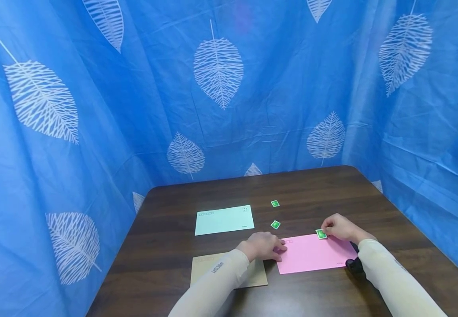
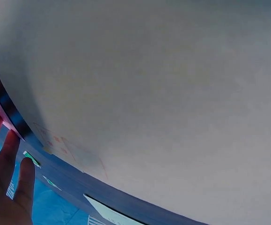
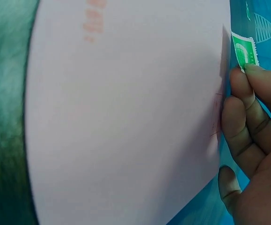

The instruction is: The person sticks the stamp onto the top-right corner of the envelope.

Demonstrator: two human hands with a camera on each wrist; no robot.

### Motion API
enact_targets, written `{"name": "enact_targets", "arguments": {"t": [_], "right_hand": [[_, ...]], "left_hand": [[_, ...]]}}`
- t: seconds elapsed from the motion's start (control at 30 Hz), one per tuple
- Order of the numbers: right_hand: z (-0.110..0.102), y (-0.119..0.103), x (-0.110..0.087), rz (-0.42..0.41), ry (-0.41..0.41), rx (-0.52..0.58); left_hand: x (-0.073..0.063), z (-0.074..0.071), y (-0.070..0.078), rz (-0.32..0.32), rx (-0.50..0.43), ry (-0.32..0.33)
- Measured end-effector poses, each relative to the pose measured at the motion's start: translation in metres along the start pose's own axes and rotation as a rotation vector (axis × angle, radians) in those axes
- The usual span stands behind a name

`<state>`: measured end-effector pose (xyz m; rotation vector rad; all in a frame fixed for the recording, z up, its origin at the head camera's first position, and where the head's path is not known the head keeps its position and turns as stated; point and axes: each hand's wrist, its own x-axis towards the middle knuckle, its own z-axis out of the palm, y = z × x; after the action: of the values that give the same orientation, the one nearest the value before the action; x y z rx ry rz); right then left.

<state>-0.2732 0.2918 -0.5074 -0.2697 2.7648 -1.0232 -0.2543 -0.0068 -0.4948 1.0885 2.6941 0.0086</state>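
Note:
My right hand point(image 1: 341, 228) pinches a green postage stamp point(image 1: 321, 234) by its edge over the upper right part of a pink envelope point(image 1: 312, 256). In the right wrist view, thumb and forefinger of the right hand point(image 3: 259, 133) grip one corner of the stamp point(image 3: 245, 49), with the pink envelope point(image 3: 126, 108) beside them. My left hand point(image 1: 261, 246) rests its fingertips on the envelope's left edge, fingers extended. The left wrist view has the left hand point(image 2: 6, 183) at its lower left, fingers spread and touching the pink edge.
A tan envelope point(image 1: 258, 275) lies partly under the left forearm. Farther back is a pale green envelope point(image 1: 224, 221). Two more green stamps, a nearer stamp point(image 1: 275, 224) and a farther stamp point(image 1: 275, 203), lie on the dark wooden table point(image 1: 165, 229). Blue leaf-patterned curtains point(image 1: 268, 114) surround it.

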Motion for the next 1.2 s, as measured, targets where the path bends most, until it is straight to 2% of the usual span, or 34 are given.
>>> {"name": "enact_targets", "arguments": {"t": [0.3,1.0,1.2], "right_hand": [[0.0008,-0.0005,-0.0012,0.011,0.008,0.007],[-0.0022,0.0050,-0.0040,0.035,0.000,0.039],[-0.0011,0.0065,-0.0054,0.051,-0.001,0.047]], "left_hand": [[-0.0015,0.0004,0.0000,-0.013,-0.032,0.001],[-0.0027,-0.0010,0.0012,-0.009,-0.008,0.001],[-0.0026,-0.0004,0.0009,-0.020,-0.028,-0.007]]}}
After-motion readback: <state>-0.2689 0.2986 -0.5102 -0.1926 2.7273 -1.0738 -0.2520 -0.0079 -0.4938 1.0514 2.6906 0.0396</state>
